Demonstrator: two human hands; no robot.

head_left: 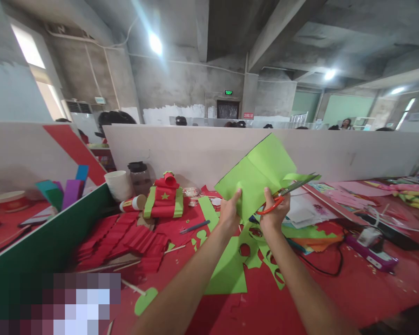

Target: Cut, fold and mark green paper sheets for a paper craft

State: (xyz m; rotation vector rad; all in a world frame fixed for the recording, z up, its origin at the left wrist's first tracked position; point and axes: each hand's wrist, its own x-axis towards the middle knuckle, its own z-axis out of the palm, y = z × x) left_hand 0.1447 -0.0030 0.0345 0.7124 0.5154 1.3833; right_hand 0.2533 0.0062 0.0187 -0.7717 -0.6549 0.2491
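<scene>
Firstly, at the lower left of the frame, a green board (68, 228) bounds the work place, and folded red strips (104, 235) lie just inside it. Near the centre, the left hand (229, 215) pinches the green sheet (254, 172) at its lower left side: the thumb presses the near face, the other fingers are hidden behind. The sheet is held tilted above the table (261, 314); around its upper edges there is open air, whereas green scraps (254, 258) lie below. Right of centre, the right hand (276, 217) grips the scissors (293, 186) by the orange handles, its thumb resting upon the sheet. A narrow strip (295, 177) curls beside the blades; how far these are parted, I cannot tell. At the right, a purple power strip (372, 256) lies well apart.
</scene>
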